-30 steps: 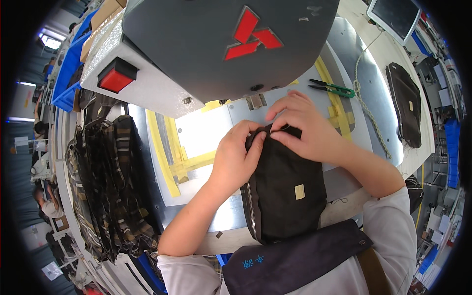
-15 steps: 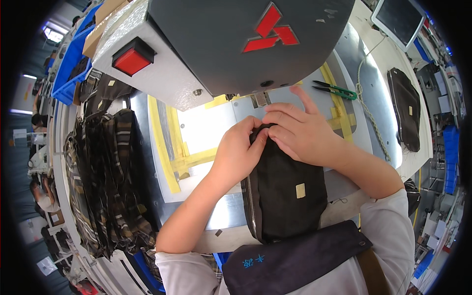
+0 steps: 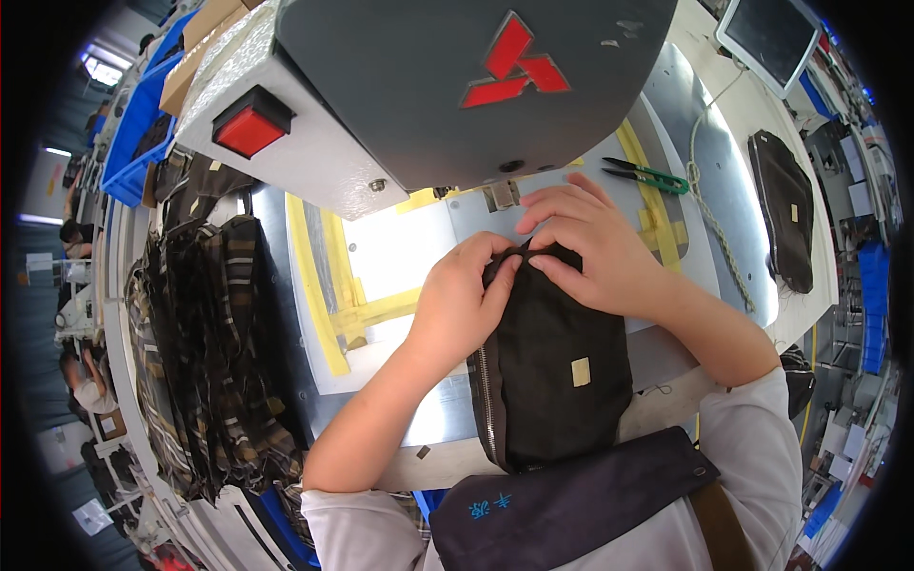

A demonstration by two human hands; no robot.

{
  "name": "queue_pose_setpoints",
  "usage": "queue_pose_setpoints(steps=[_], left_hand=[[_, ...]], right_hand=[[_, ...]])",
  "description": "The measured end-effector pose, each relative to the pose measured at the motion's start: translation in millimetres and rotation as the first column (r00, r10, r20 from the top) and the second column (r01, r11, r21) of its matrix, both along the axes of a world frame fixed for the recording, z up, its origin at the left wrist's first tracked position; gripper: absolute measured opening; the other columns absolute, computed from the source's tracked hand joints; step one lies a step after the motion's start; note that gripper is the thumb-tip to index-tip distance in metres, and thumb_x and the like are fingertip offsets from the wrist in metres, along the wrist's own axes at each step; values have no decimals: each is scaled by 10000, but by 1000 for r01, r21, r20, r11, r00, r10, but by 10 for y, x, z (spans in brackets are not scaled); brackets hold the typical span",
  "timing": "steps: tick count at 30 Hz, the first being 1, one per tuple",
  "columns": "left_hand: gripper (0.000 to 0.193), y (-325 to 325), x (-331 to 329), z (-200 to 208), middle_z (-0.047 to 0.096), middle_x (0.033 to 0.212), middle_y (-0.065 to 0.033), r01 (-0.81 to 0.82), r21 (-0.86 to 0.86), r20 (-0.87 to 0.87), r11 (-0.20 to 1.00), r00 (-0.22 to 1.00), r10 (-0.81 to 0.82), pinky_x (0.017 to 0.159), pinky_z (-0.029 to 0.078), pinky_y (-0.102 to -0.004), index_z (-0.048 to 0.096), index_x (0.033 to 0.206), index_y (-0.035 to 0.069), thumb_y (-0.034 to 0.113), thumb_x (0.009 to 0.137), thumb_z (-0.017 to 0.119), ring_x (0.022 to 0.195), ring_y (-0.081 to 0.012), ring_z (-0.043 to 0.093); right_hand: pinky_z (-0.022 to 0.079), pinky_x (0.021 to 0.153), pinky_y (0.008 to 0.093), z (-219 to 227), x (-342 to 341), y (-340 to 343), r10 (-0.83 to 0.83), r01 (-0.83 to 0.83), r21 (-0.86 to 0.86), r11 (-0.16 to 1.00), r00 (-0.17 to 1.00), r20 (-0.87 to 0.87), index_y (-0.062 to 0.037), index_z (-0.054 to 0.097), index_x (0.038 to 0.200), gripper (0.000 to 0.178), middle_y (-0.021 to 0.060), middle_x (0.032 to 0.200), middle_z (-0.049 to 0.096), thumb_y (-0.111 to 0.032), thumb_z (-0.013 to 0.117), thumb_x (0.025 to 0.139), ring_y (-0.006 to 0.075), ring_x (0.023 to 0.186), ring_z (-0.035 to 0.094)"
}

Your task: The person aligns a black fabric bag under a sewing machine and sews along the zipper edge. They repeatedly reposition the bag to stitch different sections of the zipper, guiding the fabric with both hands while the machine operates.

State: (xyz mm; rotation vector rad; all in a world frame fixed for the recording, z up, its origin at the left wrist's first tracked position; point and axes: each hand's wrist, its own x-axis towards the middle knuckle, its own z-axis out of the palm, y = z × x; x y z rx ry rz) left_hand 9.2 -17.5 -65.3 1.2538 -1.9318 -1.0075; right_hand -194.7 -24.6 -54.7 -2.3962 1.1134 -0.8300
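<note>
A dark fabric pouch [image 3: 562,409] with a metal zipper down its left side and a small pale yellow tag lies at the table's near edge, partly over my apron. At its far end my left hand [image 3: 468,285] pinches the top edge between thumb and fingers. Close beside it, my right hand [image 3: 595,249] grips the same edge with thumb and forefinger, its other fingers raised and curled. Just beyond my fingers is the small metal foot [image 3: 502,196] of a sewing machine [image 3: 457,105] with a dark grey head.
Green-handled thread snips [image 3: 657,179] lie right of the machine, beside a twisted cord [image 3: 716,224]. Another dark pouch [image 3: 785,209] rests at the far right. Plaid and dark fabric pieces [image 3: 214,352] are heaped on the left. Yellow tape [image 3: 376,306] marks the metal plate.
My right hand has shifted slightly right along the pouch's top edge, uncovering more of it between my hands. My left hand stays nearly in place.
</note>
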Motion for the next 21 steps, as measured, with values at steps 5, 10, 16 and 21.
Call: queue_pose_setpoints(steps=[5, 10, 16, 21], left_hand=[[120, -14, 10, 33, 636, 871, -190, 37, 80, -29, 996, 999, -35, 669, 489, -396, 588, 960, -9, 91, 901, 616, 751, -356, 629], [122, -21, 14, 25, 633, 864, -172, 52, 130, -99, 990, 994, -39, 668, 489, -367, 592, 953, -6, 91, 891, 631, 742, -326, 628], [111, 29, -6, 27, 629, 840, -112, 17, 2, -93, 1000, 996, -17, 639, 490, -329, 606, 898, 3, 25, 821, 684, 719, -277, 632], [226, 43, 29, -54, 622, 832, -74, 41, -374, -87, 927, 993, -78, 547, 494, -317, 621, 889, 38, -68, 703, 693, 664, -241, 628]], right_hand=[[344, 1073, 502, -36, -9, 5, -57, 43, 159, 986, 994, 89, -74, 576, 857, 155, 29, 926, 625, -101, 710, 782, 240, 946, 595], [410, 1019, 435, -56, -16, -28, -47, 21, 190, 981, 991, 129, -64, 580, 865, 160, 56, 861, 631, -105, 714, 786, 267, 869, 605], [474, 907, 387, 83, 78, 47, -259, 46, 524, 851, 904, 341, -60, 616, 882, 165, 66, 845, 632, -78, 725, 760, 291, 797, 598], [485, 917, 426, 121, 8, 130, 81, -70, -140, 988, 994, 73, -64, 636, 821, 111, 24, 864, 626, -59, 723, 753, 204, 814, 617]])
